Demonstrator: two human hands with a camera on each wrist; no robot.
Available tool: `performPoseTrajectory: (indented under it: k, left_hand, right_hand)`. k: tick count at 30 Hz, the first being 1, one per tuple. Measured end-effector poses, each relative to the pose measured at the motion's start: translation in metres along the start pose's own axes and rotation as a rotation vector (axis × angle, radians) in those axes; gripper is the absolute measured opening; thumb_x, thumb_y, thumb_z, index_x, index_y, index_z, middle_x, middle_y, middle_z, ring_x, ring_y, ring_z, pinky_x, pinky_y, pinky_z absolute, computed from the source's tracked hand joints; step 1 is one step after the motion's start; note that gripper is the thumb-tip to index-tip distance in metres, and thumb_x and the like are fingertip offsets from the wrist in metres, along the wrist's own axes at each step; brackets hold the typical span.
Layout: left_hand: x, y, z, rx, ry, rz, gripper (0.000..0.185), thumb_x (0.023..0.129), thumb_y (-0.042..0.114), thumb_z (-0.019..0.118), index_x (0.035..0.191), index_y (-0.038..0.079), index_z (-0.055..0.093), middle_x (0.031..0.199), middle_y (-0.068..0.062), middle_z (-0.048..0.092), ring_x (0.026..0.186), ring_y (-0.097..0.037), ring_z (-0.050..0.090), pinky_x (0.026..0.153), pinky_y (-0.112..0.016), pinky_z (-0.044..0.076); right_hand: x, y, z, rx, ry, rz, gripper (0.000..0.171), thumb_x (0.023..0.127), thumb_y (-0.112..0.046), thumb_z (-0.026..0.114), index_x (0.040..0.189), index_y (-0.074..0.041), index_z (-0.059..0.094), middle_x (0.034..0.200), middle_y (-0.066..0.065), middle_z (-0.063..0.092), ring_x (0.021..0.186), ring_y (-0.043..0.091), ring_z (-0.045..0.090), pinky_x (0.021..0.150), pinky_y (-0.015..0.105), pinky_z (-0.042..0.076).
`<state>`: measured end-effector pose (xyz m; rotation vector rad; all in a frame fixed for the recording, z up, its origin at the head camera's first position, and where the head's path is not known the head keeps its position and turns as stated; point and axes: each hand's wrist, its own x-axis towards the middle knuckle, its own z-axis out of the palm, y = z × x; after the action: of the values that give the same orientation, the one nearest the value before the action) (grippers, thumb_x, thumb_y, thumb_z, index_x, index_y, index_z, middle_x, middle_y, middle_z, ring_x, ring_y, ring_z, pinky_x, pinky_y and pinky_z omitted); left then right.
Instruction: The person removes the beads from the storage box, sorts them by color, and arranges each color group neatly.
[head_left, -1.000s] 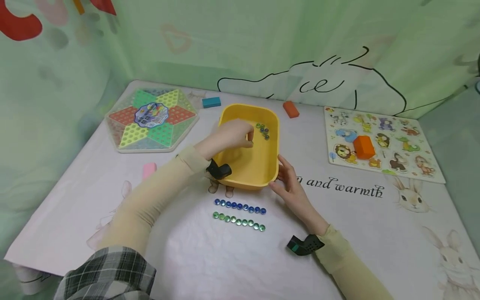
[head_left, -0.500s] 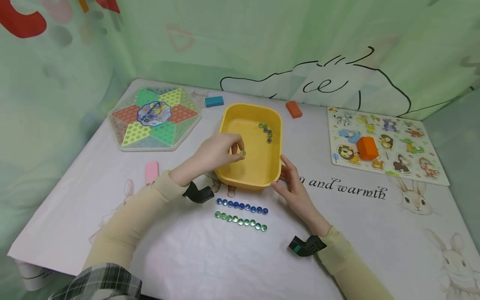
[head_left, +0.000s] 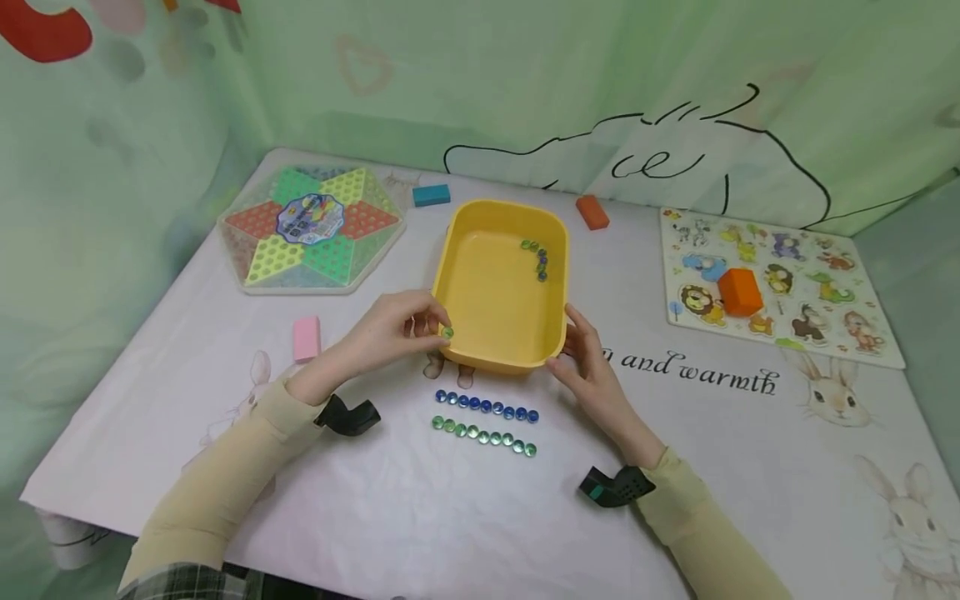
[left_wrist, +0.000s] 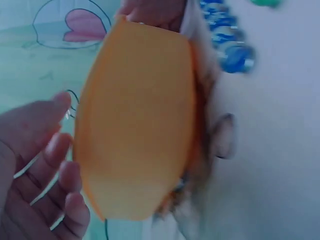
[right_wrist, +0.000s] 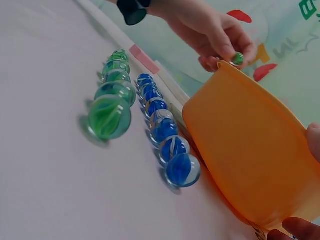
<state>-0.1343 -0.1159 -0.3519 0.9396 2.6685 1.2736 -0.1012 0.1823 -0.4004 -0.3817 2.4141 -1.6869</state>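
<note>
While the head view looks down: a left hand (head_left: 390, 329) pinches a green marble (head_left: 447, 332) at the near left corner of the yellow tray (head_left: 457, 275).
Right hand, head view: the right hand (head_left: 588, 367) rests on the tray's near right corner, fingers fairly straight against the wall, nothing pinched.
Key relation: the green row (head_left: 483, 436) lies on the tabletop (head_left: 375, 500) just in front of the tray, running left to right; it sits toward the person from the held marble, between the two hands, with the blue row (head_left: 486, 407) parallel and nearer the tray.
Tray contents: a few marbles (head_left: 536, 258) sit by the far right wall.
Surroundings, head view: a star checkers board (head_left: 311, 229) far left, an animal puzzle (head_left: 772, 283) with an orange block (head_left: 738, 292) on it at right, a pink block (head_left: 306, 337), a teal block (head_left: 431, 195), another orange block (head_left: 592, 212); green printed curtain behind.
Left wrist view: blurred; the tray wall (left_wrist: 140, 125) fills the middle, loosely curled fingers (left_wrist: 45, 165) at left; the marble does not show.
Right wrist view: green marbles (right_wrist: 110, 117) and blue marbles (right_wrist: 165, 135) run away in two lines beside the tray wall (right_wrist: 250, 150); the other hand (right_wrist: 210, 30) pinches the green marble (right_wrist: 238, 58) above the rim.
</note>
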Motion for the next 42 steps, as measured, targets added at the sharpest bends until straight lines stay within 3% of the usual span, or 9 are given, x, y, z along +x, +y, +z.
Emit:
performPoseTrajectory:
  k: [6,9,13,16,33,38,42]
  left_hand:
    - [-0.024,-0.011,0.002,-0.085,-0.073,0.036,0.019,0.076,0.014,0.075,0.09,0.013,0.062,0.076,0.003,0.057,0.066,-0.009,0.049,0.057,-0.023,0.042]
    - [-0.033,-0.012,0.004,-0.104,-0.188,0.024,0.017,0.078,0.015,0.074,0.09,0.014,0.062,0.077,0.005,0.057,0.069,-0.009,0.05,0.061,-0.023,0.043]
    - [-0.041,-0.013,0.008,-0.045,-0.368,-0.005,0.012,0.08,0.017,0.071,0.088,0.017,0.062,0.075,0.008,0.054,0.069,-0.006,0.049,0.063,-0.021,0.042]
    - [-0.044,-0.012,0.011,0.002,-0.436,-0.011,0.011,0.08,0.019,0.071,0.086,0.017,0.062,0.073,0.01,0.051,0.068,-0.005,0.048,0.064,-0.02,0.042]
    - [-0.044,-0.005,0.018,0.19,-0.463,0.016,0.016,0.077,0.03,0.074,0.085,0.02,0.064,0.072,0.01,0.052,0.069,-0.003,0.045,0.069,-0.022,0.037]
    - [-0.045,-0.005,0.017,0.188,-0.465,0.007,0.017,0.077,0.03,0.074,0.086,0.02,0.064,0.071,0.011,0.052,0.069,-0.003,0.045,0.071,-0.023,0.037]
    - [-0.045,-0.006,0.014,0.119,-0.478,-0.005,0.019,0.077,0.028,0.074,0.09,0.018,0.064,0.073,0.009,0.054,0.07,-0.004,0.047,0.07,-0.022,0.04]
  right_hand:
    - [0.001,0.0,0.0,-0.003,0.002,0.004,0.072,0.093,-0.014,0.054,0.147,-0.032,0.01,0.146,0.016,0.032,0.127,0.033,0.039,0.107,0.057,0.021]
    - [0.002,0.0,0.0,-0.005,0.002,0.003,0.072,0.093,-0.014,0.054,0.147,-0.033,0.01,0.146,0.016,0.032,0.127,0.033,0.038,0.107,0.057,0.021]
    - [0.002,0.0,0.0,0.001,0.0,-0.011,0.072,0.093,-0.013,0.053,0.147,-0.031,0.01,0.145,0.018,0.032,0.127,0.034,0.038,0.107,0.057,0.02]
    - [0.002,0.0,-0.001,0.003,0.001,-0.015,0.072,0.093,-0.012,0.053,0.148,-0.031,0.01,0.144,0.018,0.032,0.127,0.034,0.039,0.107,0.057,0.02]
    - [0.002,-0.001,0.0,0.013,-0.008,0.002,0.073,0.093,-0.014,0.053,0.148,-0.031,0.009,0.146,0.017,0.03,0.128,0.033,0.037,0.107,0.057,0.021]
    - [0.002,0.0,0.0,0.016,-0.008,0.001,0.072,0.093,-0.013,0.053,0.147,-0.031,0.01,0.146,0.017,0.03,0.128,0.033,0.037,0.107,0.056,0.021]
    - [0.002,0.0,0.0,0.02,-0.008,0.0,0.071,0.093,-0.014,0.053,0.147,-0.031,0.01,0.147,0.016,0.03,0.128,0.033,0.037,0.107,0.056,0.021]
